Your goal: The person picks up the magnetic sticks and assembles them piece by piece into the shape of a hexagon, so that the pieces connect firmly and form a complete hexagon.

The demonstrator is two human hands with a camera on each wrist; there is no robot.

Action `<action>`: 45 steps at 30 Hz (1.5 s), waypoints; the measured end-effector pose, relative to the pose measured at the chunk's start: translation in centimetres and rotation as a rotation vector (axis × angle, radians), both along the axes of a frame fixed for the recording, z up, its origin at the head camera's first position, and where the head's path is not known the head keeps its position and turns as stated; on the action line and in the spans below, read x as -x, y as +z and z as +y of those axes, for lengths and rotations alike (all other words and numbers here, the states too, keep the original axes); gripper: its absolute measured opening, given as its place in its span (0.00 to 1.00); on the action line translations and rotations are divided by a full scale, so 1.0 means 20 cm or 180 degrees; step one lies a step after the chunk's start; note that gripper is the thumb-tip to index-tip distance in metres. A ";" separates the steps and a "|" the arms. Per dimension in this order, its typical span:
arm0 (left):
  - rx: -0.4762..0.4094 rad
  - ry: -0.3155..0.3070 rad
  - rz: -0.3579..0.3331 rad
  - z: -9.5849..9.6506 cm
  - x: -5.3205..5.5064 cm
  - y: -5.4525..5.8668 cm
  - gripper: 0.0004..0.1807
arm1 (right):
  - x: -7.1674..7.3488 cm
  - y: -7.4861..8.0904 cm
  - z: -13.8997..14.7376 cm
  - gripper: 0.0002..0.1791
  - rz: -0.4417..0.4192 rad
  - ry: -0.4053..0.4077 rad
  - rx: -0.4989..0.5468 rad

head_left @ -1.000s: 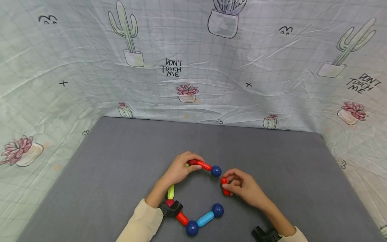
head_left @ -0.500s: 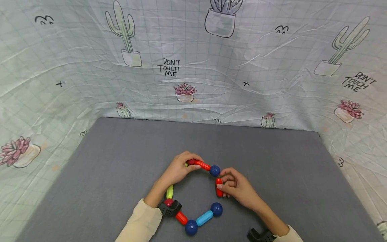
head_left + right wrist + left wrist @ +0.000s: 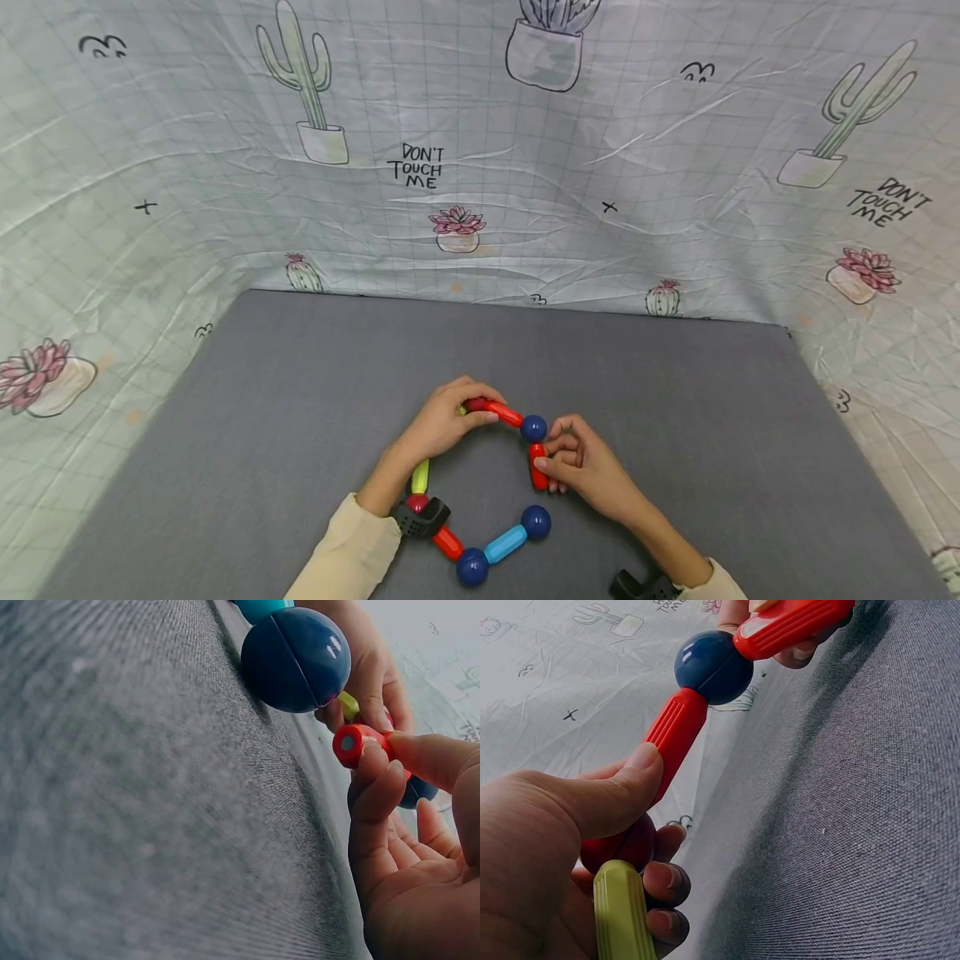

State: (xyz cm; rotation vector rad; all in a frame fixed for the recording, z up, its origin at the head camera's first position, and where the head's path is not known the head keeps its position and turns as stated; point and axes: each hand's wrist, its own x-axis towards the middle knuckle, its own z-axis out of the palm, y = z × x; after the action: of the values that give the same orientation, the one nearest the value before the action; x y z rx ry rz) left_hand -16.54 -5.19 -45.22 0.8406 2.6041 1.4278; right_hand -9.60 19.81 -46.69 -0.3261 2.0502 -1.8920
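My left hand [image 3: 446, 414] grips a red rod [image 3: 676, 735] by its end near a dark red ball [image 3: 622, 847], its fingers curled round that joint. A yellow-green rod [image 3: 621, 911] runs from the ball back toward my wrist. At the red rod's other end sits a dark blue ball [image 3: 533, 428]. My right hand [image 3: 592, 468] pinches a second red rod [image 3: 538, 467] between thumb and fingers; its far end touches the blue ball. The near end of this rod, with a grey metal-looking tip, shows in the right wrist view and stands apart from the ball below.
The chain continues on the grey table [image 3: 337, 350] through another red ball [image 3: 417, 502], a red rod [image 3: 448, 543], a blue ball [image 3: 472, 567], a light blue rod [image 3: 506, 544] and a blue end ball [image 3: 536, 522]. A printed cloth [image 3: 510, 167] rises behind the table.
My right hand has moved left with the red rod, from a gap beside the blue ball to contact with it. My left hand has stayed on its joint.
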 end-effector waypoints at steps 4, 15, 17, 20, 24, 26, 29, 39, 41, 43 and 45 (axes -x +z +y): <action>0.0016 -0.0037 0.0037 0.00 0.00 0.00 0.09 | 0.00 0.01 0.00 0.25 -0.0070 0.0061 0.0053; 0.0154 -0.0200 0.0036 0.00 -0.01 0.01 0.10 | 0.00 0.02 -0.01 0.28 -0.0328 0.0229 0.0114; 0.0177 -0.0219 0.0030 0.00 -0.01 0.01 0.10 | 0.00 0.01 0.00 0.28 -0.0386 0.0255 0.0126; 0.0190 -0.0230 0.0054 0.00 -0.01 0.01 0.10 | 0.00 0.01 0.00 0.29 -0.0386 0.0286 0.0118; 0.0184 -0.0244 0.0094 0.00 -0.02 0.02 0.10 | 0.00 0.01 0.00 0.28 -0.0326 0.0317 0.0109; 0.0192 -0.0249 0.0080 0.00 -0.02 0.02 0.12 | 0.00 0.01 0.00 0.28 -0.0296 0.0322 0.0105; 0.0231 -0.0201 0.0001 0.00 -0.02 0.02 0.15 | 0.00 0.01 0.00 0.28 -0.0257 0.0276 0.0065; 0.0262 0.0023 -0.0212 -0.02 -0.02 0.04 0.24 | 0.01 0.02 0.02 0.26 -0.0186 -0.0093 -0.0116; 0.0213 0.0005 -0.0242 -0.02 -0.01 0.04 0.24 | 0.02 0.02 0.03 0.25 -0.0178 -0.0169 -0.0178; 0.0169 -0.0012 -0.0285 -0.03 -0.01 0.04 0.24 | 0.02 0.02 0.04 0.23 -0.0149 -0.0267 -0.0248; 0.0116 -0.0041 -0.0349 -0.03 -0.01 0.05 0.25 | 0.02 0.02 0.05 0.22 -0.0073 -0.0363 -0.0338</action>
State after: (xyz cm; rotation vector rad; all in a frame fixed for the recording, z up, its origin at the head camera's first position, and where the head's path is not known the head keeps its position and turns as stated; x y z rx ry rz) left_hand -16.25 -5.86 -44.27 0.7512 2.5312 1.3775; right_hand -10.07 20.86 -46.23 -0.1637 2.1866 -1.8323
